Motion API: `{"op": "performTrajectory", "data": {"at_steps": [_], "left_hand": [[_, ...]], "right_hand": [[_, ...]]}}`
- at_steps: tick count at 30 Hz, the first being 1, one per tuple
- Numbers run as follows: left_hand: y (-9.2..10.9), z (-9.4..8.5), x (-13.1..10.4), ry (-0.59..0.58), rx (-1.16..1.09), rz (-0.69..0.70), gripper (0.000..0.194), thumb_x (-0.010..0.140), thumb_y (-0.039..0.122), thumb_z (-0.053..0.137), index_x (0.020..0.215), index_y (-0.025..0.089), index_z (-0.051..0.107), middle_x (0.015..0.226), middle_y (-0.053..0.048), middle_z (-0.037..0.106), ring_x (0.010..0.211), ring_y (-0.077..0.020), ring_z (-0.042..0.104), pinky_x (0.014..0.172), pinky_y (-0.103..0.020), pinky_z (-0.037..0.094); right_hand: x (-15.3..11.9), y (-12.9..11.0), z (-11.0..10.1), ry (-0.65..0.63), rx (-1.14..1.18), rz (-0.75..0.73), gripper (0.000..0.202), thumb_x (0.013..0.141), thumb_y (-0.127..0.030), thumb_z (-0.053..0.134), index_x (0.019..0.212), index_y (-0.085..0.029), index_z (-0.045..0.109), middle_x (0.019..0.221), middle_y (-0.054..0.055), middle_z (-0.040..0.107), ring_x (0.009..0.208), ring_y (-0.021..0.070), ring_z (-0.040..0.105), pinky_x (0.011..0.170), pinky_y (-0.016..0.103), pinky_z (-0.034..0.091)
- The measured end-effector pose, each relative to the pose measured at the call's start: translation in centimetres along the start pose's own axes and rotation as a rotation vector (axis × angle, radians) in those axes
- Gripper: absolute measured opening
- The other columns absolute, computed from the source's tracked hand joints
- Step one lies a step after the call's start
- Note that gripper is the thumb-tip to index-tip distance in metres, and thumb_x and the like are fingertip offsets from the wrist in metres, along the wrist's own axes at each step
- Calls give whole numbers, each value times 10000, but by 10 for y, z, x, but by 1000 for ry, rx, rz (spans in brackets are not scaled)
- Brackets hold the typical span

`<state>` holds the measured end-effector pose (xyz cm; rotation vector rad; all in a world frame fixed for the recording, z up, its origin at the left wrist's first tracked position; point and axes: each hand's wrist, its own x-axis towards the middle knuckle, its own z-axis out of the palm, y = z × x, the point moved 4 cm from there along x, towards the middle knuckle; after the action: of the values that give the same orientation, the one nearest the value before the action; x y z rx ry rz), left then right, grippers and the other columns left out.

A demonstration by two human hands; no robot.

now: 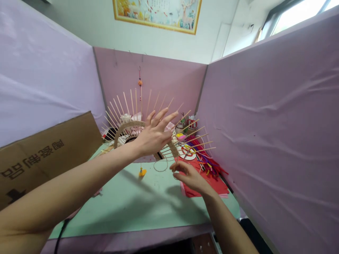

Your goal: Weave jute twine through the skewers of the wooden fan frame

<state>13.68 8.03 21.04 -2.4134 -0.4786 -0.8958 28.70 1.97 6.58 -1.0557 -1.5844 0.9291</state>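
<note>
A fan-shaped frame of thin wooden sticks is held up above the table, with a woven band of tan cord arching across the sticks. My left hand lies over the top of the band, fingers spread against the sticks; its thumb is partly hidden. Below the band's right end, my right hand pinches the thin tan cord, which hangs in a loop between the frame and the table.
On the green table, red cloth and coloured pipe cleaners lie at the right. A cardboard box stands at the left. An orange ornament sits beneath the frame. Pink-purple partitions surround the table.
</note>
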Motion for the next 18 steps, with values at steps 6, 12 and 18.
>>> {"op": "performTrajectory", "data": {"at_steps": [6,12,18], "left_hand": [[-1,4,0,9,5,10,217,893,328,482,862,222,670,1548,-12,291,1463,-243,44,1172,-480,-13],[0,5,-1,9,12,-15,215,893,309,488,830,216,671,1552,-10,280,1463,-250,55,1168,-482,-30],[3,4,-4,-24,-29,-38,181,898,317,502,932,254,668,1587,14,182,1468,-258,-18,1153,-532,-29]], "right_hand": [[12,-21,-10,224,230,-177,435,731,-319,729,1140,-265,591,1214,65,610,1180,229,541,1040,399,406],[23,-18,3,470,300,-168,244,777,-377,695,976,-236,677,964,46,666,859,186,628,841,373,529],[26,-17,3,528,304,-201,203,792,-382,678,911,-218,694,930,36,657,795,163,618,768,349,549]]}}
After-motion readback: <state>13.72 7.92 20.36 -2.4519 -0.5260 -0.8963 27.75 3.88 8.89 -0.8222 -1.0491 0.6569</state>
